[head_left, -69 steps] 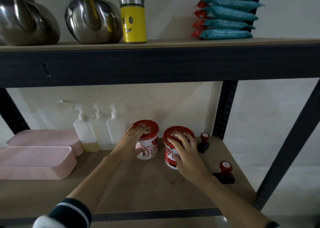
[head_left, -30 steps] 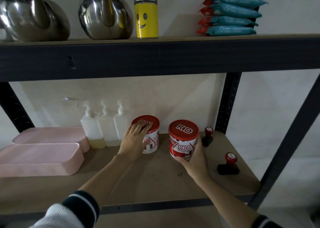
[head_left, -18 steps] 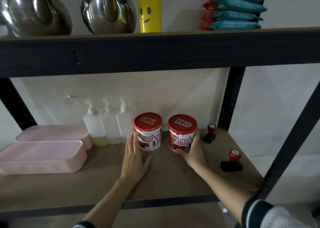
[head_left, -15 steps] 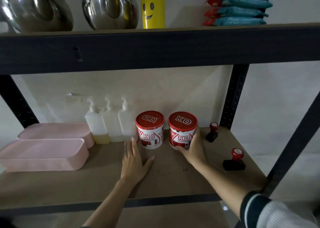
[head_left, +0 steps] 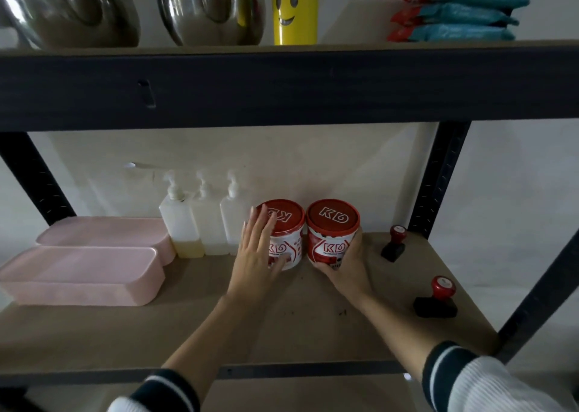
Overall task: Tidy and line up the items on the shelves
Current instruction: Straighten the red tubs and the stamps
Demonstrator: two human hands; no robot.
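Two red-lidded tins stand side by side at the back of the lower shelf point(head_left: 282, 327), nearly touching. My left hand point(head_left: 255, 256) lies with straight fingers against the front left side of the left tin point(head_left: 289, 223). My right hand point(head_left: 346, 269) grips the right tin point(head_left: 332, 239) low down, fingers wrapped round its right side. Left of the tins, three white pump bottles point(head_left: 208, 227) stand in a row against the wall. Two black stamps with red knobs sit to the right, one at the back point(head_left: 394, 247) and one nearer the front point(head_left: 436, 299).
Two pink trays point(head_left: 81, 275) lie on the shelf's left side, one behind the other. The upper shelf carries two steel kettles point(head_left: 213, 7), a yellow smiley jar point(head_left: 294, 7) and a stack of teal packets point(head_left: 460, 10). Black uprights point(head_left: 438, 176) frame the right side.
My left hand has risen off the shelf board and come against the left tin. My right hand keeps its hold on the right tin, which now stands closer to the left one.
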